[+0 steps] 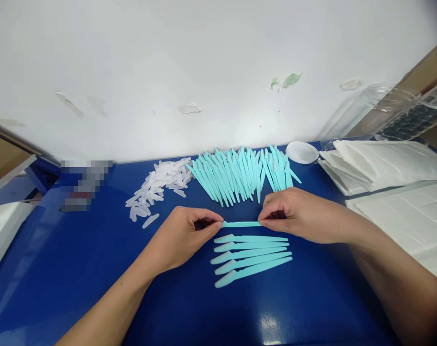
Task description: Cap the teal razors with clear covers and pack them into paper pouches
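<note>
A turquoise eyebrow razor (242,224) is held level between my two hands, just above a row of others. My left hand (184,235) pinches its head end, so the blade is hidden by the fingertips. At the handle's end, the thumb and fingers of my right hand (299,215) are closed on it. Below lie several razors in a row (254,259), heads to the left and handles to the right. Behind my hands spreads a big pile of the same razors (233,175). Left of that pile are many small translucent white blade covers (164,178), loosely heaped.
The table (70,269) is blue and backs onto a white wall (189,57). A round white lid (302,152) sits behind my right hand. White padded packs (387,166) fill the right side, near a clear plastic jar (370,108). A white box (9,226) stands far left.
</note>
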The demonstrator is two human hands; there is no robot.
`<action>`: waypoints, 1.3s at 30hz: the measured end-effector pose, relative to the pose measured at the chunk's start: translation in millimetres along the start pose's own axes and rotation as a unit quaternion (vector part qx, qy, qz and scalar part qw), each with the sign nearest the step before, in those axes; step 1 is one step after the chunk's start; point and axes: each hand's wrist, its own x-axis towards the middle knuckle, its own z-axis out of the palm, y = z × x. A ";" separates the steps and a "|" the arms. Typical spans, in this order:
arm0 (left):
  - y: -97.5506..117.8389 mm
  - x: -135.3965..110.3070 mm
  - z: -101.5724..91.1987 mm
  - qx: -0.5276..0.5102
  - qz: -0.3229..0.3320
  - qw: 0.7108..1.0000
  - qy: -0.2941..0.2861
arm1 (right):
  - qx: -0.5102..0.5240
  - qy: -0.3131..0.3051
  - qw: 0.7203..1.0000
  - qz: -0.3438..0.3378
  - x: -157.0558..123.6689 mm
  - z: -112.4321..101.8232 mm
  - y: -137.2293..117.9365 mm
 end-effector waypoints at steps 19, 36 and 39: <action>-3.8 -4.5 -11.7 0.120 0.115 0.986 -0.016 | -0.004 0.005 1.000 -0.007 -1.3 5.3 -8.7; -65.2 -24.8 -95.3 0.274 -0.107 0.955 0.023 | -0.057 0.208 0.954 0.211 41.8 -14.4 11.6; -62.8 -27.6 -98.6 0.281 -0.123 0.951 0.030 | -0.069 0.185 0.955 0.224 53.2 -16.1 13.7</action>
